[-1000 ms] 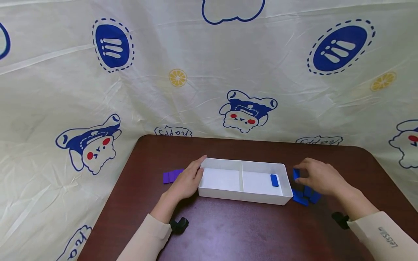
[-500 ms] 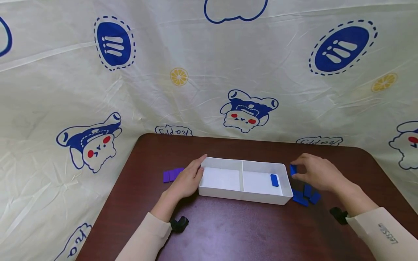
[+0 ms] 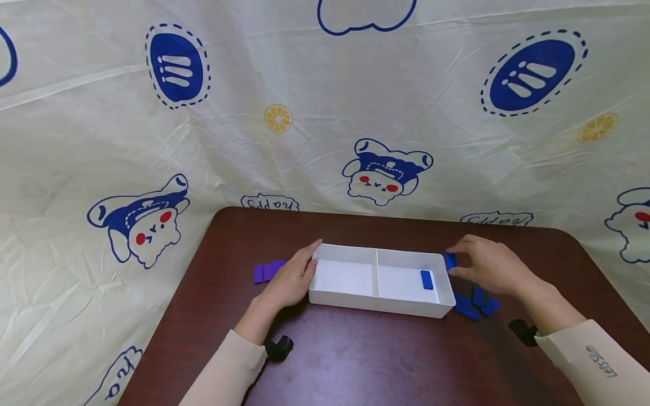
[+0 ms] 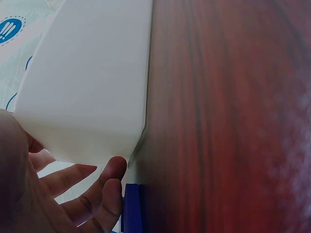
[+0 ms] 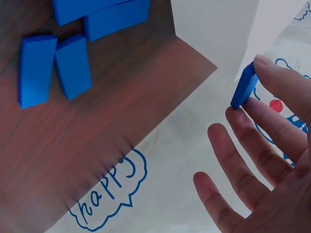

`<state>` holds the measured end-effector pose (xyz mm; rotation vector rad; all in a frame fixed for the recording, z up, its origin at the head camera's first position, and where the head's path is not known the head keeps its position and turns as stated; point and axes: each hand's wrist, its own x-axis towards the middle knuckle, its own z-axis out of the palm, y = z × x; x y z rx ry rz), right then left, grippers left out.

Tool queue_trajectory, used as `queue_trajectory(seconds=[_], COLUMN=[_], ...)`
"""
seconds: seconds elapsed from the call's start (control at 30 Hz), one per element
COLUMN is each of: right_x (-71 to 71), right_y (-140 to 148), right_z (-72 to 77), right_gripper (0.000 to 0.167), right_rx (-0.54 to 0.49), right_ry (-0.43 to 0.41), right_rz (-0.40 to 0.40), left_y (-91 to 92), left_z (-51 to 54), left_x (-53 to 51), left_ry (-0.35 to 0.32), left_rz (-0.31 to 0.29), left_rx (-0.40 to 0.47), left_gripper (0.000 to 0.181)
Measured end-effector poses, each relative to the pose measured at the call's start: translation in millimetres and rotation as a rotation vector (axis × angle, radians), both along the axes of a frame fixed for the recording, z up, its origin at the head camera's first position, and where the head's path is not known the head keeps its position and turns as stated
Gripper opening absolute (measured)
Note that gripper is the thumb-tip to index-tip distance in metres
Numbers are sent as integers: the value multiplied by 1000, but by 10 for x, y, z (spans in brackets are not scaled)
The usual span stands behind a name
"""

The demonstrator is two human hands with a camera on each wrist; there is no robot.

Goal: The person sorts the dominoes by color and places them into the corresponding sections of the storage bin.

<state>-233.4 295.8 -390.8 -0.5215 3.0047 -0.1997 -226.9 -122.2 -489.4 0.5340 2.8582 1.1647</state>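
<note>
A white box [image 3: 345,298] with two compartments stands on the table. My left hand [image 3: 289,282] rests against its left end, fingers relaxed along the end wall [image 4: 82,141]. Just right of the box, my right hand [image 3: 490,265] pinches a flat blue block [image 5: 244,86] between thumb and fingertips, raised off the table. Another blue block [image 3: 426,280] lies in the right compartment. Several more blue blocks [image 5: 36,70] lie by the box's right end. Flat purple blocks [image 3: 267,272] sit left of the box, partly hidden by my left hand.
The brown table [image 3: 376,361] has rounded far corners. A white printed sheet [image 3: 304,163] hangs behind it and on the left. A thin divider [image 3: 376,273] splits the box. Dark wrist devices [image 3: 278,349] sit at both sleeves.
My right hand has moved left and away from me toward the box's far right corner, carrying the blue block off from the others. The left hand has stayed at the box's end.
</note>
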Motion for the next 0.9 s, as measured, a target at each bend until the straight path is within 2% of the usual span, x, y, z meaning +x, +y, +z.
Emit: queue_trajectory(seconds=[0.9], right_x=[29], right_y=[-289], right_z=[-58], right_gripper=[45], right_rx=[-27], right_ry=[16], right_rz=[16], left_y=[-3], left_z=[3], left_x=[-5], left_ry=[-20], left_rz=[-5], left_rx=[-7], left_gripper=[54])
